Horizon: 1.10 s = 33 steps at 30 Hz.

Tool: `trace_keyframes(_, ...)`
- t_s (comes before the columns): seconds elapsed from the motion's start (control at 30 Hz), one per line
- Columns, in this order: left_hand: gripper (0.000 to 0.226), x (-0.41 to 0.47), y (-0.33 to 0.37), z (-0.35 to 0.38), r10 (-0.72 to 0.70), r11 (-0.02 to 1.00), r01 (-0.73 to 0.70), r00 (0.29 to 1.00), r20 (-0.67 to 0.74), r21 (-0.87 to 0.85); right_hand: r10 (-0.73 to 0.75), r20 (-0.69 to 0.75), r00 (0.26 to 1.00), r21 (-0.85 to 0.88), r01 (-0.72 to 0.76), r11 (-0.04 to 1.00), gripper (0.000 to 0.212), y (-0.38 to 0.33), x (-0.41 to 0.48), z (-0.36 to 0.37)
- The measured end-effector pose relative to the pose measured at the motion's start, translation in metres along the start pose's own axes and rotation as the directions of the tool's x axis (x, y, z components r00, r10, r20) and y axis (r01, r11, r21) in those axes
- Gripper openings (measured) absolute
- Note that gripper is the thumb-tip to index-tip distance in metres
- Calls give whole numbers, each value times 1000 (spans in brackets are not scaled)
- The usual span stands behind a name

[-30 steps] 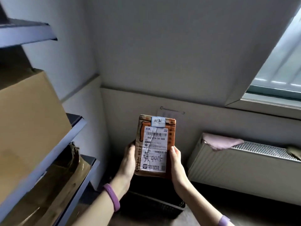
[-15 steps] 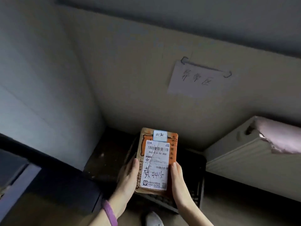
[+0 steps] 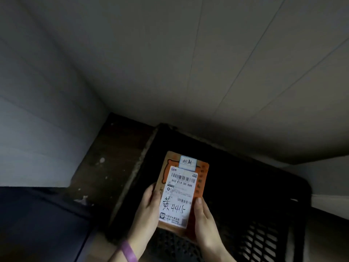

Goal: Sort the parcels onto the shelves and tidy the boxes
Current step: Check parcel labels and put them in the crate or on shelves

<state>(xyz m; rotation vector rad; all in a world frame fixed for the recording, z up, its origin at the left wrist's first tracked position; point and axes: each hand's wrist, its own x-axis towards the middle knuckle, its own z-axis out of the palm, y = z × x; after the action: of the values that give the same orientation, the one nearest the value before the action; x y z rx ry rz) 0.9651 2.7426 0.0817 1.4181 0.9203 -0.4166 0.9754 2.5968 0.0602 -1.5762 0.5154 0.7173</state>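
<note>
A small orange-and-brown parcel (image 3: 202, 180) with a white shipping label marked 4415 and a small blue-edged sticker at its top is held flat over a black plastic crate (image 3: 260, 210). My left hand (image 3: 147, 210) grips the parcel's left edge, thumb on the label. My right hand (image 3: 205, 222) grips its right lower edge, thumb on top. The crate's inside is dark and its contents cannot be seen.
The crate stands in a room corner against pale walls (image 3: 188, 63). A strip of dark brown floor (image 3: 105, 167) runs left of it. A dark blue shelf board (image 3: 37, 224) fills the lower left. A purple wristband (image 3: 129, 252) is on my left wrist.
The view has tilted down and moved closer to the corner; radiator and paper sign have left the view. Both hands have carried the parcel down over the black crate.
</note>
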Motion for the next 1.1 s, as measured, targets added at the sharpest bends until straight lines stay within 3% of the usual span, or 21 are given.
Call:
trace_keyframes(0.13,13,48,-19,4,10,999,-9,999,-34,53,41,28,999,63,-42,997,46,24,49,9)
trace_keyframes(0.27,28,81,-27,7,89,981,-78,994,-58,175,96,44,994,152,-102,983,44,39,87,20)
trace_keyframes(0.4,51,90,-34,2,413,810,-323,907,-85,489,140,55,989,227,-148,962,44,45,112,39)
trace_keyframes(0.5,50,94,-45,-2,473,728,-380,881,-18,570,132,25,991,211,-134,968,47,48,126,55)
trace_keyframes(0.73,51,116,-64,-4,387,716,-355,918,82,601,125,11,992,214,-125,969,42,48,150,58)
trace_keyframes(0.93,49,114,-52,1,315,804,-283,949,30,523,172,13,985,-23,-172,985,57,30,143,49)
trace_keyframes(1.03,47,99,-29,-5,268,864,-246,963,12,439,54,-63,997,-90,-60,994,44,11,117,42)
trace_keyframes(1.1,47,76,-10,-9,236,887,-218,972,8,408,-1,-45,999,-163,-6,987,47,-7,89,39)
